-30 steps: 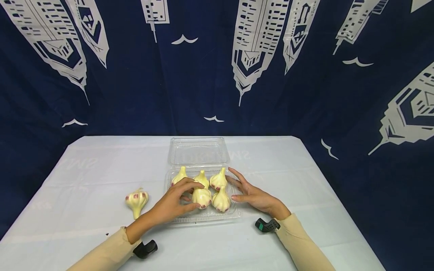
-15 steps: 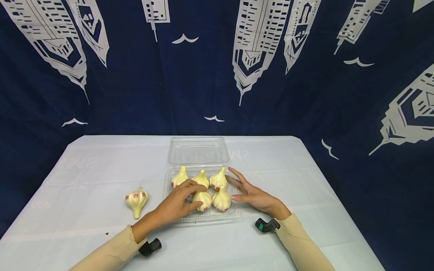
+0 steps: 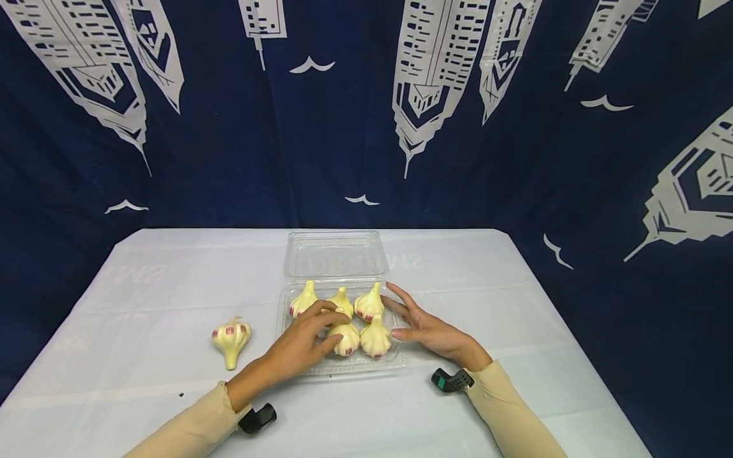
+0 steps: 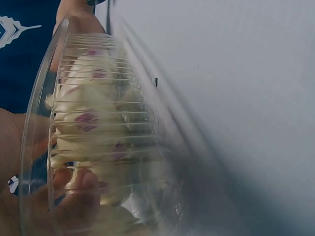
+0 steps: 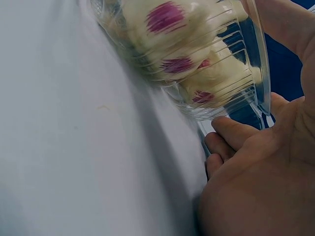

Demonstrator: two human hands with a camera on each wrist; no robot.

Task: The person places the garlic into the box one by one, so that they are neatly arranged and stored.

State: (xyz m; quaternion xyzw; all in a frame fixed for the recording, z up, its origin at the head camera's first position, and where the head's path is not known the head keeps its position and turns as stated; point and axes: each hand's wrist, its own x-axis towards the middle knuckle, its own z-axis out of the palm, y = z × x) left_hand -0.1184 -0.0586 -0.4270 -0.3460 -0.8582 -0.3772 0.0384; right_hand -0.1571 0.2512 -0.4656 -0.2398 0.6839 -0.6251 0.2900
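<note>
In the head view, a clear hinged plastic container holds several pale garlic bulbs with purple marks. My left hand reaches in over its left side, thumb and fingers curved about the front middle garlic bulb. Beside the container's right wall lies my right hand, fingers extended and spread, thumb close to the front right garlic bulb. The right wrist view shows the right hand's fingers next to the container's lower corner. Part of the container's left half is hidden under my left hand.
The container's lid lies folded back behind it. One loose garlic bulb rests on the white tablecloth to the left. A dark blue patterned curtain hangs behind the table.
My left hand has shifted slightly right, and the front middle garlic bulb has moved a little right with it, against its right neighbour. My right hand has stayed in place.
</note>
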